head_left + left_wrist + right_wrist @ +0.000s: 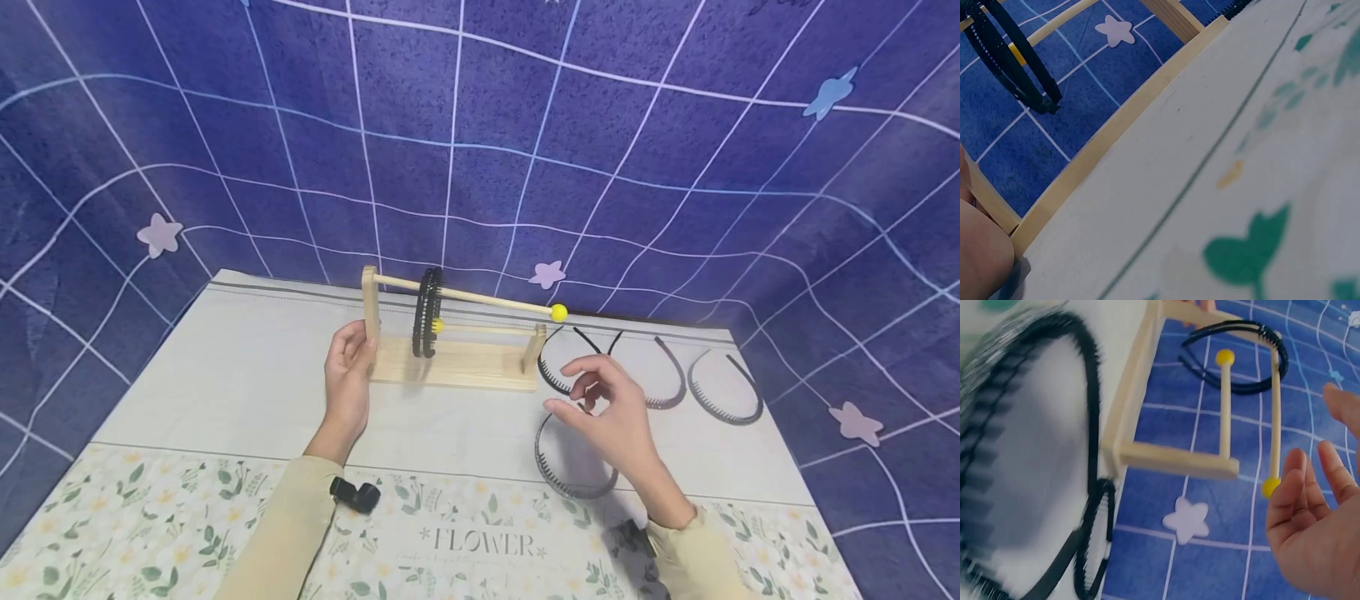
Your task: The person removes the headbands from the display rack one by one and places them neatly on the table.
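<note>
My left hand (349, 358) grips the left upright of a wooden rack (472, 367) between thumb and fingers. Black toothed headbands (426, 312) hang together on the rack's upper rod, close to that upright. A yellow ball (558, 313) caps the free right end of this rod; a lower rod ends in another yellow ball (1225, 357). To the right of the rack my right hand (611, 412) is raised with nothing in it, thumb and fingers parted and loosely bent. Below it in the head view lies a grey toothed headband (573, 493), partly hidden by the hand.
More headbands lie on the table right of the rack: a black one (553, 382), a brownish-grey one (678, 387) and a grey one (723, 417). A floral cloth (487, 508) covers the table's near side. Behind stands a blue gridded curtain (480, 167) with stars.
</note>
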Demonstrator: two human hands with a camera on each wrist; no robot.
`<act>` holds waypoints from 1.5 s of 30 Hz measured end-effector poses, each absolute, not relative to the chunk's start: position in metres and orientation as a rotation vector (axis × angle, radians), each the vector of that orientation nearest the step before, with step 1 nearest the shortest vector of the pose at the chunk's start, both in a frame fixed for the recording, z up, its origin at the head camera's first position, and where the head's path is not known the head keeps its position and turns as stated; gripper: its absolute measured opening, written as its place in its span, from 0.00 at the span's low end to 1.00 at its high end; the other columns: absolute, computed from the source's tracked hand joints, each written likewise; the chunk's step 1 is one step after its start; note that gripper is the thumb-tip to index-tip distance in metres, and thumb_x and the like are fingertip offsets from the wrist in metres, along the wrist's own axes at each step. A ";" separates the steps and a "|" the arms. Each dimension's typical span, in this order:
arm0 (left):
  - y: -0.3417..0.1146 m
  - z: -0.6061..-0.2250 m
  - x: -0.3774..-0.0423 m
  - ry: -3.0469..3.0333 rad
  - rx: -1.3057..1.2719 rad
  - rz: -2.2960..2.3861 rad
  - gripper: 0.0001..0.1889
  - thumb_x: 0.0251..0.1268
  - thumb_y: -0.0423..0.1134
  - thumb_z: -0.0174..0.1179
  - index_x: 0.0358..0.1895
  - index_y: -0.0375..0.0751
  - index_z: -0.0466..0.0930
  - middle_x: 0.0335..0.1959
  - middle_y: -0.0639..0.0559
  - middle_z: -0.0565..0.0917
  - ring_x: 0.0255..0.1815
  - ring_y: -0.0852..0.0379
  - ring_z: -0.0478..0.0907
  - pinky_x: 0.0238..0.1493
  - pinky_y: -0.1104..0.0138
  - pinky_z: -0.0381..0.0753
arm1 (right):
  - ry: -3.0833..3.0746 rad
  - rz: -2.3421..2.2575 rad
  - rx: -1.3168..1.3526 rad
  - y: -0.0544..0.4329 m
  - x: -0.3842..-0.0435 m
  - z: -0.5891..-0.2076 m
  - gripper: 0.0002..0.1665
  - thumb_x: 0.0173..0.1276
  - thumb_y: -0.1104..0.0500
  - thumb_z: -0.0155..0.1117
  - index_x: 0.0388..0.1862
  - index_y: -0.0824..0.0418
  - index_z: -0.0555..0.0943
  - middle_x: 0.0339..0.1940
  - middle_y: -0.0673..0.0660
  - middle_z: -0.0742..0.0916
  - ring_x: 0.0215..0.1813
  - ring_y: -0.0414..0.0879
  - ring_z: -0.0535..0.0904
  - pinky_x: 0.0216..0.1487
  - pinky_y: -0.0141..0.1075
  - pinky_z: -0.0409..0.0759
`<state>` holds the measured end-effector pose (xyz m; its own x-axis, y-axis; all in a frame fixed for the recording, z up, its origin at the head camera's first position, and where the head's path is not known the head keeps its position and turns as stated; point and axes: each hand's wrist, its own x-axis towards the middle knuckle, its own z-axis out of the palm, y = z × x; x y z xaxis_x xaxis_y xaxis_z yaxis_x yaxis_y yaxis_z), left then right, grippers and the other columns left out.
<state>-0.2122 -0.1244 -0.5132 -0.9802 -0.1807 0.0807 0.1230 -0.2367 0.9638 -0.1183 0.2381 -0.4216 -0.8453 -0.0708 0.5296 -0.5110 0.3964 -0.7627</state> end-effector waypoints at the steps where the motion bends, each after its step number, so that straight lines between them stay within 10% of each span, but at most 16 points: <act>1: -0.125 -0.513 -0.212 -1.815 0.070 -2.326 0.16 0.92 0.37 0.51 0.72 0.52 0.72 0.79 0.52 0.75 0.85 0.53 0.67 0.88 0.58 0.64 | -2.238 1.460 0.502 0.235 -0.120 -0.421 0.27 0.54 0.74 0.88 0.50 0.62 0.88 0.39 0.51 0.87 0.33 0.50 0.81 0.31 0.30 0.80; 45: -0.124 -0.515 -0.213 -1.802 0.037 -2.312 0.16 0.92 0.37 0.52 0.73 0.52 0.72 0.79 0.51 0.75 0.85 0.52 0.67 0.89 0.56 0.63 | -2.149 1.962 0.432 0.114 -0.169 -0.420 0.21 0.65 0.70 0.83 0.57 0.68 0.88 0.45 0.65 0.91 0.28 0.39 0.84 0.29 0.27 0.81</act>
<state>-0.2129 -0.1242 -0.5147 -0.9777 -0.1796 0.1086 0.1491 -0.2306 0.9615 -0.1686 0.1139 -0.4199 -0.9373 -0.0801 0.3391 -0.3449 0.0767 -0.9355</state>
